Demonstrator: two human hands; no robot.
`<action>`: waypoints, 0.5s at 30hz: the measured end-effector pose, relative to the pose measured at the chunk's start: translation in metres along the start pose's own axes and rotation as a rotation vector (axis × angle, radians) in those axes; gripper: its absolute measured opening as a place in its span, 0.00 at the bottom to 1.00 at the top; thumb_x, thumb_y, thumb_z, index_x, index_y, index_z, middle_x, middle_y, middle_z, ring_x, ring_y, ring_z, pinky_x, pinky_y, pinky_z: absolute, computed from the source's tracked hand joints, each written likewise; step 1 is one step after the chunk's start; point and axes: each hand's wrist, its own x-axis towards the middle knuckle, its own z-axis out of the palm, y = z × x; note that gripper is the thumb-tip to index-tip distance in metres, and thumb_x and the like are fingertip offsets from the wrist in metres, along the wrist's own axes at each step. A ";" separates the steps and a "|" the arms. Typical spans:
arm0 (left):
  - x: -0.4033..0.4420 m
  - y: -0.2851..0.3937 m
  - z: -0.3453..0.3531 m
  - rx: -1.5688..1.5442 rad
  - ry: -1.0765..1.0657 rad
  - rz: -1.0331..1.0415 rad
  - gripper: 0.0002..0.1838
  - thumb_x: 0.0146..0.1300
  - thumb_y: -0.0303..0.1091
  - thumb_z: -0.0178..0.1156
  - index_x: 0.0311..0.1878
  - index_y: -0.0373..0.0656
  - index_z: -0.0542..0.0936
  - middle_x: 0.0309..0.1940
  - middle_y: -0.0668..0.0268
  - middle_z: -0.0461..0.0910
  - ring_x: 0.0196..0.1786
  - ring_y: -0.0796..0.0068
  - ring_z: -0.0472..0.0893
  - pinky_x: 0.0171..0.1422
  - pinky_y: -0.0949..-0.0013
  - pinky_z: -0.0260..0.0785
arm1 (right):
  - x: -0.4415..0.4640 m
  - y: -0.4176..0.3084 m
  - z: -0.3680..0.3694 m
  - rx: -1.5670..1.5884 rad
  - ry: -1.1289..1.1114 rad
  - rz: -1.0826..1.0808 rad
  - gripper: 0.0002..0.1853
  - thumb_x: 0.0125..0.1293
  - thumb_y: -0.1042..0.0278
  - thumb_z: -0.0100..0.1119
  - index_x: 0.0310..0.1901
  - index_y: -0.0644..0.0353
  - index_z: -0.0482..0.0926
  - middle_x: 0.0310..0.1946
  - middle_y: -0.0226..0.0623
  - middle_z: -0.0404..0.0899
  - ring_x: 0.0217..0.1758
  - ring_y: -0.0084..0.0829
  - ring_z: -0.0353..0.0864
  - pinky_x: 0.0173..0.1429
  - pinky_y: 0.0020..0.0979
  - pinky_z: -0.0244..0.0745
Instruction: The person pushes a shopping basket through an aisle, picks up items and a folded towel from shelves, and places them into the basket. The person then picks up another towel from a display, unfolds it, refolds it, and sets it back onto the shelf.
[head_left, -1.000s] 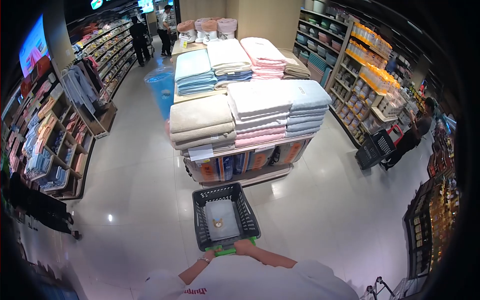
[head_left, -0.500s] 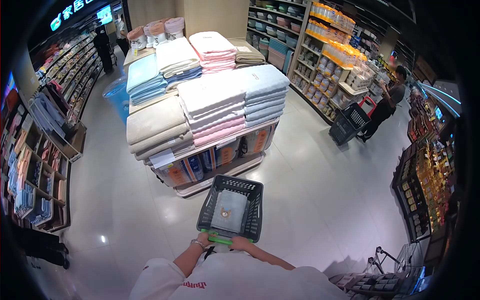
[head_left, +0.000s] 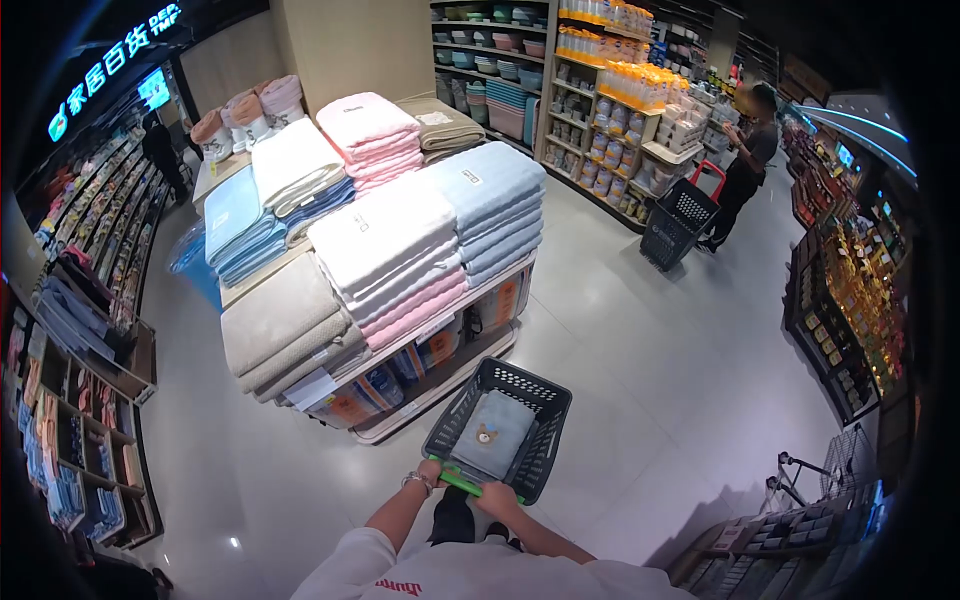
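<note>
Both of my hands grip the green handle (head_left: 462, 482) of a dark shopping basket (head_left: 553, 440) in front of my legs. My left hand (head_left: 430, 472), with a bracelet at its wrist, is closed round the left end. Further right along the bar, my right hand (head_left: 497, 499) is wrapped round it as well. Inside the basket lies a folded light-blue towel (head_left: 497, 435) with a bear face on it. Just beyond the basket rises a display stand (head_left: 400, 412) stacked with folded towels: white (head_left: 385, 235), light blue (head_left: 485, 195), beige (head_left: 280, 320) and pink (head_left: 365, 140).
At the right, a person (head_left: 745, 160) stands beside another dark basket (head_left: 680, 225) with a red handle. Shelves of goods (head_left: 610, 130) line the back. Clothing racks (head_left: 85, 320) stand left, a lit goods display (head_left: 840, 330) right, and a metal trolley (head_left: 845, 460) lower right.
I have moved nearer to the towel stand, which looms larger and further left. My basket has turned to the right, with both hands still on its handle.
</note>
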 end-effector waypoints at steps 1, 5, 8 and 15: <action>0.005 0.007 0.005 0.265 -0.048 0.097 0.14 0.64 0.34 0.47 0.47 0.34 0.69 0.33 0.52 0.76 0.36 0.52 0.80 0.41 0.51 0.77 | 0.008 0.003 -0.006 -0.017 -0.011 0.023 0.15 0.49 0.55 0.56 0.32 0.56 0.83 0.29 0.46 0.81 0.35 0.45 0.81 0.41 0.43 0.77; -0.035 0.050 0.064 1.199 0.587 1.083 0.19 0.63 0.44 0.50 0.48 0.38 0.72 0.36 0.55 0.75 0.46 0.50 0.74 0.47 0.49 0.68 | 0.035 0.004 -0.046 -0.055 0.002 0.150 0.16 0.50 0.55 0.55 0.33 0.56 0.83 0.30 0.45 0.81 0.36 0.44 0.82 0.43 0.42 0.77; -0.040 0.090 0.077 1.625 -0.370 1.473 0.23 0.57 0.54 0.55 0.44 0.44 0.76 0.38 0.59 0.75 0.47 0.55 0.74 0.47 0.53 0.67 | 0.061 0.014 -0.062 -0.080 0.006 0.238 0.16 0.51 0.54 0.55 0.33 0.57 0.83 0.32 0.45 0.81 0.37 0.45 0.82 0.44 0.42 0.76; 0.006 0.168 0.137 1.924 -0.762 1.183 0.23 0.52 0.57 0.57 0.35 0.46 0.81 0.32 0.54 0.80 0.38 0.53 0.79 0.43 0.55 0.71 | 0.114 0.052 -0.102 0.000 0.056 0.304 0.18 0.47 0.52 0.55 0.29 0.59 0.83 0.28 0.46 0.81 0.35 0.46 0.82 0.44 0.41 0.77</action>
